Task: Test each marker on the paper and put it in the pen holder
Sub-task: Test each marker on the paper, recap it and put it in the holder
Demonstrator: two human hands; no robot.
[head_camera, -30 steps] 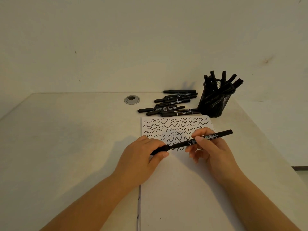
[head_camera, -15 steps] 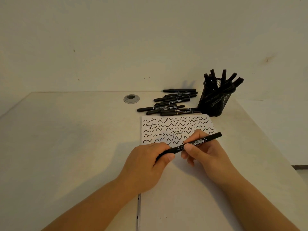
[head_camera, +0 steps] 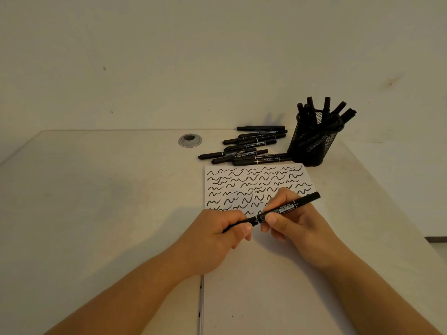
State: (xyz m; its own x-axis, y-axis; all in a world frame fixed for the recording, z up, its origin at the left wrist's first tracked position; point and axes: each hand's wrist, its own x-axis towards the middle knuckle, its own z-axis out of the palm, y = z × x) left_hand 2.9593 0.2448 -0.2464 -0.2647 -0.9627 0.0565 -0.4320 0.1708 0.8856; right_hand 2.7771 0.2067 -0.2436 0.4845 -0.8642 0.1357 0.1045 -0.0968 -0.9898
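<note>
Now the slim black marker with the white printed label [head_camera: 273, 212] sits lower and nearer the person than a second ago, drawn back from the scribbled rows toward the blank middle of the white sheet of paper [head_camera: 261, 286]. The left hand [head_camera: 217, 238] curls its fingers and thumb round the marker's near end, where the cap would be, and the right hand [head_camera: 290, 221] pinches the barrel just past it, thumb on top. The two hands have closed up until they nearly touch. That reads as the cap being seated or pulled; which one cannot be told from this view. The black wire-mesh pen holder [head_camera: 312, 146], already bristling with markers, stands at the bench's far right, touching the paper's far corner. A loose heap of black markers [head_camera: 249, 147] lies just left of it, so plenty remain untested.
</note>
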